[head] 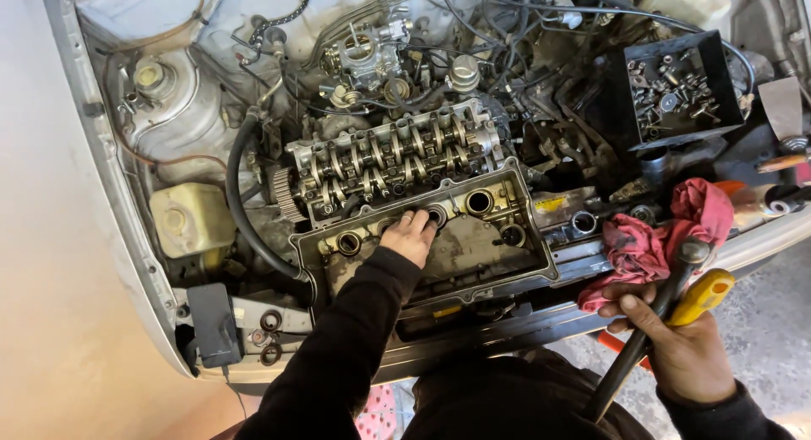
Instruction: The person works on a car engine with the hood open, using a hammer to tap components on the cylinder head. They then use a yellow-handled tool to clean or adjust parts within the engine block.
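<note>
Black sleeves nearest, one on each arm. Right hand (683,355) closed around a dark metal bar (650,326) and a yellow-handled tool (703,295), low on the right. Just beyond, a red rag (667,233) bunched on the car's front edge. Left hand (411,234) resting fingers-down on an upturned valve cover (473,254), fingertips at one of its round openings, gripping nothing. Directly behind, the exposed cylinder head (397,157) with rocker arms in rows. Far right, a black tray (676,89) holding loose bolts and small fittings. Left, a yellowed fluid reservoir (190,219) beside a black hose (241,203). Farthest, a carburettor (367,56) amid tangled wires. Grey concrete floor (760,322) lower right.
</note>
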